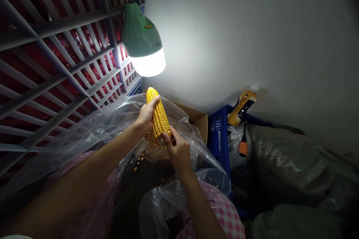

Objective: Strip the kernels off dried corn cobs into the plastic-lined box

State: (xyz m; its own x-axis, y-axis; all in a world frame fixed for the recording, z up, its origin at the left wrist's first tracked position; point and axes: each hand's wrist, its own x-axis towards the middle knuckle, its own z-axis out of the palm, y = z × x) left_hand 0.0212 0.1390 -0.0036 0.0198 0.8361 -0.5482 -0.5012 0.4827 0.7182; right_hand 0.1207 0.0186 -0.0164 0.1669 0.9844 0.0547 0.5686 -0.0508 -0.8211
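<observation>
A yellow ear of corn [159,114] is held up and slightly tilted in the middle of the head view. My left hand [146,115] is closed around its left side, thumb lying over the kernels. At the lower end, my right hand [178,149] pinches the cob with thumb and fingers; the exact contact is partly hidden. Below the ear, loose kernels [153,140] lie in a heap, and several more are scattered nearer to me. A clear plastic sheet [126,108] spreads around and beneath both hands.
A lit green lamp [143,41] hangs just above the ear, beside stacked slatted crates [56,71]. Behind the plastic stands a cardboard box [196,117]. To the right are a blue crate [220,134], a yellow-and-black packet [242,106] and full sacks [288,157] along the white wall.
</observation>
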